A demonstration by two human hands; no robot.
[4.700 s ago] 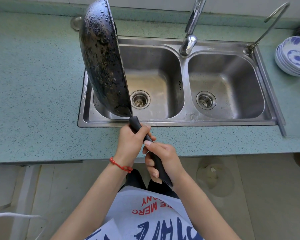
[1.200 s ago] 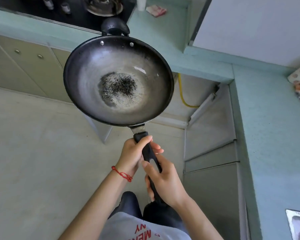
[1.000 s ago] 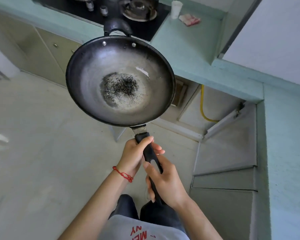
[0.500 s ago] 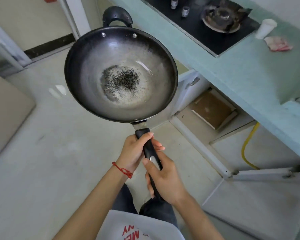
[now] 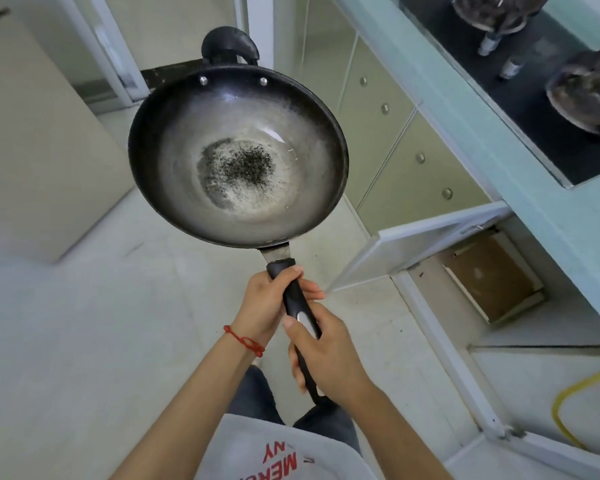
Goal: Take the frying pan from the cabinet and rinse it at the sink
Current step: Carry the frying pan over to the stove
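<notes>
A: Item one, fingers?

B: Left hand [image 5: 264, 306] clenched round the handle [image 5: 293, 299] just behind the pan; right hand [image 5: 328, 355] gripping nearer its end.

A: Item two?

B: Frying pan [image 5: 238, 155], held level in the air over the floor [image 5: 84, 341], off the counter [image 5: 499, 140] edge. Dark specks sit in its bowl. Looks heavy and rigid; likely nose-heavy, so the two-handed hold suits. A loop handle [image 5: 229, 46] offers a second hold.

A: Changes?

B: Earlier it hung tilted over the sink; now the sink is out of sight and an open cabinet door [image 5: 420, 244] shows.
</notes>
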